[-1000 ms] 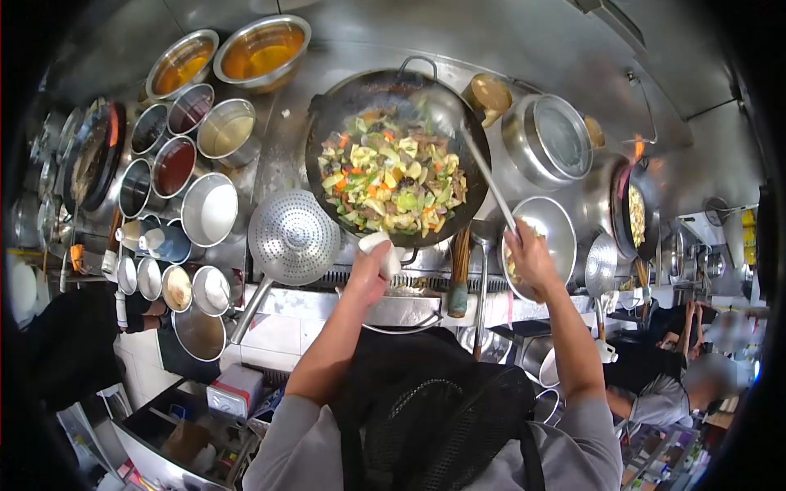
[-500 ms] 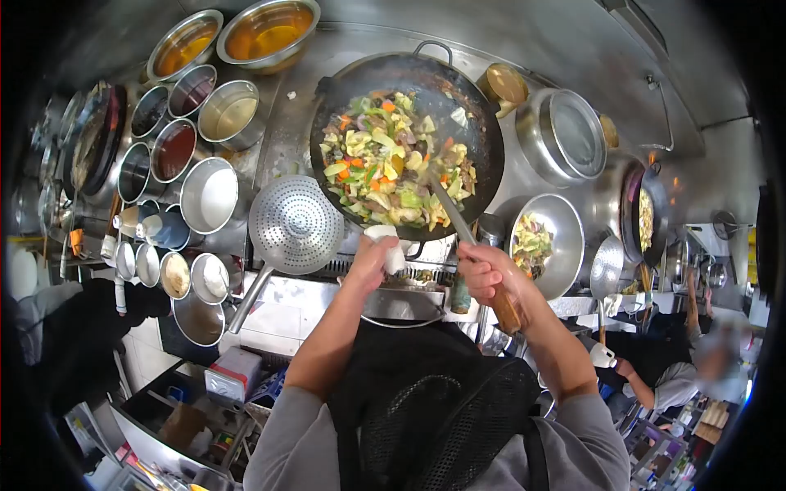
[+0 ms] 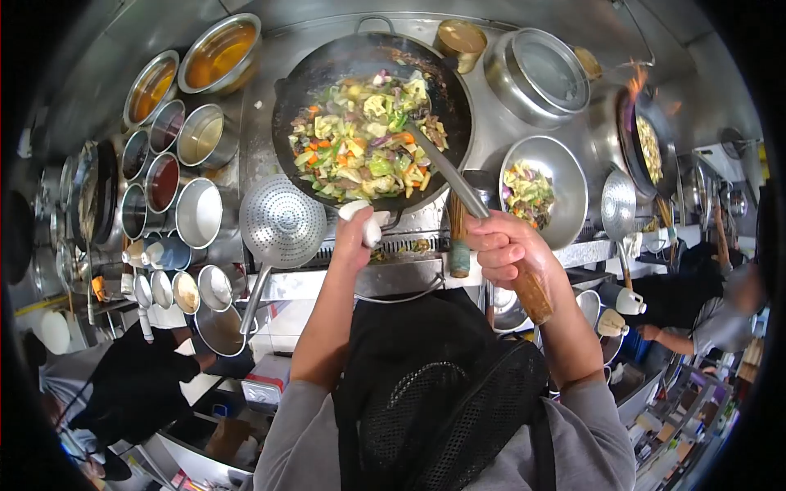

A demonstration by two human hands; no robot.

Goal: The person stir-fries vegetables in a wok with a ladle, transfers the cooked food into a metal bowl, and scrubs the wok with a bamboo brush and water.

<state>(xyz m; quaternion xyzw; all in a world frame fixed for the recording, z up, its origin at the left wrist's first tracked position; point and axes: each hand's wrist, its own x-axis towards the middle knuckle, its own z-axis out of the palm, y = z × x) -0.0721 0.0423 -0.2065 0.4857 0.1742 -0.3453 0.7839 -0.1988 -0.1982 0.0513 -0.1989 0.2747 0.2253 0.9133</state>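
Both hands of mine are closed: the left hand point(image 3: 352, 239) bunches a folded white cloth point(image 3: 362, 218) at the near rim of the wok point(image 3: 319, 67), and the right hand point(image 3: 509, 252) wraps its fingers around a long-handled cooking tool point(image 3: 446, 173). I cannot tell whether the cloth pinches the bare rim itself or only presses against it; the near loop handle point(image 3: 397, 219) shows just beside it. The wok sits on the range in front of me, and with that heap of chopped vegetables point(image 3: 360, 139) in it I judge it heavy, stiff and hot, so the padded edge seems the right place to hold, with a thick fold under my fingers, since a soft cloth could slip on oily metal. The tool slants into the food, its head hidden there. Its metal shaft looks rigid and probably warms up, and my fingers lie close to where it meets the wooden grip point(image 3: 534, 299); holding further back on the wood should be cooler, though with less control. The vegetables look soft, moist and slippery, so light pressure should suit them.
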